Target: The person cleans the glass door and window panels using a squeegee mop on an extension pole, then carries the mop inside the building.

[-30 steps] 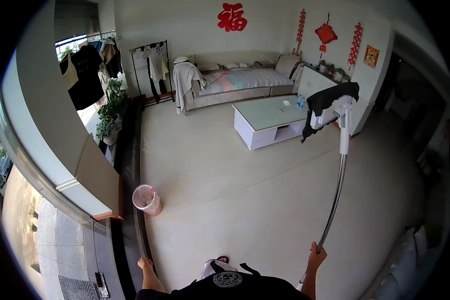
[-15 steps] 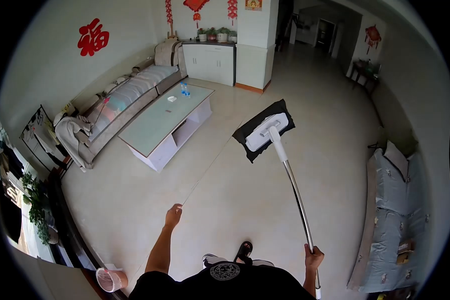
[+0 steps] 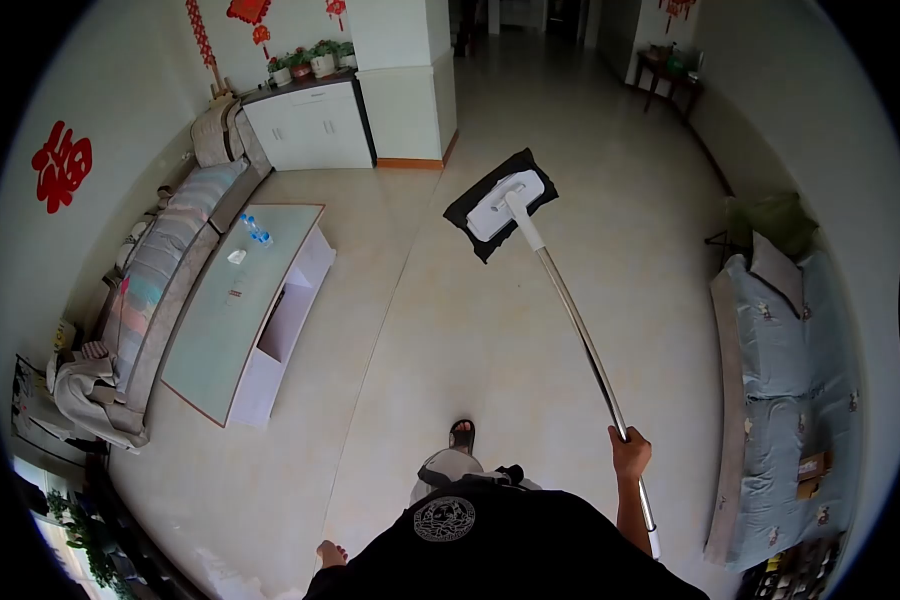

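Observation:
My right hand is wrapped round the steel handle of a flat mop. The mop slants up and away to the left, and its white head carries a black cloth pad. The cloth's corners stick out past the head. Whether the pad touches the floor, I cannot tell. Low beside my body, my left hand has its fingers curled in and nothing visible in them; the forearm is mostly hidden by my black shirt. A sandalled foot is forward on the pale floor.
On the left stand a glass-topped coffee table with bottles and a long sofa. A blue-covered sofa lines the right. Ahead are a white cabinet, a pillar and a dark passage.
The view has turned left to right and moved forward, so the furniture lies further left and nearer. My left hand has dropped back towards my body. The right hand still holds the mop.

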Demonstrator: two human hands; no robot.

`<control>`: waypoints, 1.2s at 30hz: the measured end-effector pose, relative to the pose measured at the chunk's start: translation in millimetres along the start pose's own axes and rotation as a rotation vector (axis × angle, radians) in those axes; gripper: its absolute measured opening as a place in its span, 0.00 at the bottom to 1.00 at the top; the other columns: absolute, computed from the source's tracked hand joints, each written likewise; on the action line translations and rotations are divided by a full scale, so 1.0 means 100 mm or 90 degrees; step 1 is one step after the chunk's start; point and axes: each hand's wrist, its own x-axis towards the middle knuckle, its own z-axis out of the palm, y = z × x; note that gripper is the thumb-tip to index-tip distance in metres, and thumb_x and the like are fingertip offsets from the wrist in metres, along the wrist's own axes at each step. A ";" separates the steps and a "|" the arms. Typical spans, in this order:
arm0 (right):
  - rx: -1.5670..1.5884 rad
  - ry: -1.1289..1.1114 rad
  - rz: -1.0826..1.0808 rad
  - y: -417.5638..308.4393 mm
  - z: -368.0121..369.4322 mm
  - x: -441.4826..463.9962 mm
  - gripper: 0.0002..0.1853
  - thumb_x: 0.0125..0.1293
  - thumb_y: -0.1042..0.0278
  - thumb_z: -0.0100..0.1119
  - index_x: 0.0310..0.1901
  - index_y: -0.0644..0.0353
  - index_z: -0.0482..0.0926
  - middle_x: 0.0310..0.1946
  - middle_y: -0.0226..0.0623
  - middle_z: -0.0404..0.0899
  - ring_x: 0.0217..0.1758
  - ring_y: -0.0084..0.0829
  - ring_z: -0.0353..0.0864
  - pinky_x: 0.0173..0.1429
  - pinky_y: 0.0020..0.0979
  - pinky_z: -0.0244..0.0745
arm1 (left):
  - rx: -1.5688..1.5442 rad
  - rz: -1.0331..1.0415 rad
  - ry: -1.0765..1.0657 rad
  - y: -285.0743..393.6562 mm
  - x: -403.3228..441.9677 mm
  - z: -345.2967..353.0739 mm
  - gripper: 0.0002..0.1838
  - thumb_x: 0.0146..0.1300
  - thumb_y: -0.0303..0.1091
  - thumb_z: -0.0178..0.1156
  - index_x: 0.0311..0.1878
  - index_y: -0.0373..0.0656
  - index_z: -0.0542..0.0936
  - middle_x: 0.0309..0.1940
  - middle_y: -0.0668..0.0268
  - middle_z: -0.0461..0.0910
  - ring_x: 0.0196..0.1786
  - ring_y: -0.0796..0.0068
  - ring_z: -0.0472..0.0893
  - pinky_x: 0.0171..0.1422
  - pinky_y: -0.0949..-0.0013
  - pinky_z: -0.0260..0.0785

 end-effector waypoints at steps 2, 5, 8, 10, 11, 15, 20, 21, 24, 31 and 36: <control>-0.004 0.059 -0.008 -0.11 0.04 0.59 0.25 0.48 0.60 0.71 0.13 0.63 0.63 0.08 0.41 0.61 0.11 0.42 0.56 0.19 0.38 0.57 | -0.028 0.122 -0.096 1.22 -0.48 1.13 0.08 0.61 0.36 0.46 0.34 0.43 0.71 0.25 0.61 0.75 0.18 0.65 0.71 0.25 0.59 0.66; -0.066 0.120 0.001 -0.06 0.02 1.28 0.24 0.48 0.61 0.71 0.13 0.62 0.64 0.09 0.41 0.64 0.13 0.46 0.61 0.20 0.39 0.60 | 0.055 0.472 -0.349 2.93 -1.83 3.11 0.10 0.59 0.34 0.47 0.43 0.48 0.73 0.28 0.67 0.74 0.26 0.73 0.74 0.27 0.65 0.67; -0.109 0.158 0.049 -0.02 0.11 1.49 0.22 0.47 0.63 0.71 0.14 0.61 0.65 0.09 0.41 0.64 0.13 0.45 0.62 0.20 0.38 0.61 | 0.133 0.656 -0.538 3.78 -3.84 4.53 0.17 0.63 0.40 0.52 0.53 0.47 0.72 0.39 0.65 0.79 0.39 0.73 0.78 0.42 0.66 0.71; -0.128 0.166 0.080 0.01 0.24 1.73 0.19 0.46 0.64 0.69 0.14 0.60 0.66 0.11 0.41 0.66 0.14 0.46 0.65 0.21 0.39 0.63 | 0.175 0.794 -0.657 3.92 -5.00 5.37 0.17 0.63 0.37 0.52 0.54 0.45 0.72 0.39 0.65 0.79 0.38 0.72 0.78 0.42 0.68 0.71; -0.142 0.153 0.111 0.00 0.34 1.97 0.17 0.45 0.65 0.68 0.14 0.59 0.68 0.12 0.41 0.68 0.16 0.47 0.68 0.22 0.40 0.64 | 0.201 0.861 -0.714 3.91 -5.50 5.80 0.16 0.63 0.36 0.52 0.54 0.44 0.72 0.38 0.66 0.79 0.38 0.72 0.78 0.41 0.70 0.71; -0.164 0.176 0.119 0.07 0.87 3.30 0.13 0.44 0.67 0.66 0.14 0.57 0.69 0.13 0.40 0.71 0.17 0.48 0.72 0.23 0.41 0.67 | 0.392 1.244 -0.660 3.42 -6.83 6.94 0.13 0.62 0.29 0.53 0.50 0.45 0.75 0.29 0.63 0.80 0.32 0.70 0.78 0.37 0.69 0.70; -0.134 0.108 0.115 -0.21 1.20 5.08 0.09 0.43 0.66 0.66 0.16 0.56 0.74 0.14 0.39 0.73 0.19 0.47 0.74 0.25 0.42 0.70 | 0.726 0.826 -0.559 2.91 -5.11 7.72 0.17 0.56 0.40 0.62 0.49 0.47 0.77 0.33 0.61 0.82 0.33 0.68 0.81 0.43 0.64 0.73; -0.102 0.124 0.113 -0.38 1.26 5.54 0.18 0.43 0.61 0.72 0.15 0.60 0.71 0.14 0.41 0.72 0.19 0.46 0.73 0.25 0.40 0.68 | 0.765 0.597 -0.524 2.87 -4.87 7.63 0.18 0.55 0.37 0.62 0.49 0.46 0.76 0.34 0.61 0.82 0.33 0.68 0.81 0.45 0.63 0.73; -0.109 0.070 0.105 -0.54 1.55 6.72 0.18 0.44 0.58 0.72 0.16 0.60 0.73 0.14 0.41 0.73 0.19 0.46 0.73 0.26 0.40 0.69 | 0.707 0.229 -0.366 2.80 -4.84 7.49 0.16 0.56 0.37 0.61 0.47 0.45 0.76 0.31 0.61 0.80 0.30 0.68 0.80 0.40 0.63 0.71; -0.103 -0.008 0.141 -0.81 2.30 8.94 0.20 0.44 0.52 0.71 0.18 0.61 0.75 0.15 0.41 0.74 0.20 0.46 0.74 0.28 0.41 0.70 | 0.396 0.047 -0.168 3.69 -5.66 8.92 0.13 0.58 0.40 0.60 0.41 0.42 0.76 0.25 0.62 0.76 0.23 0.66 0.75 0.28 0.62 0.67; -0.145 -0.013 0.186 -0.94 2.58 10.20 0.20 0.44 0.52 0.71 0.18 0.62 0.76 0.14 0.41 0.74 0.19 0.45 0.74 0.28 0.40 0.70 | 0.280 0.280 -0.256 5.03 -6.91 11.27 0.13 0.60 0.41 0.59 0.37 0.40 0.76 0.20 0.62 0.73 0.17 0.65 0.72 0.19 0.62 0.64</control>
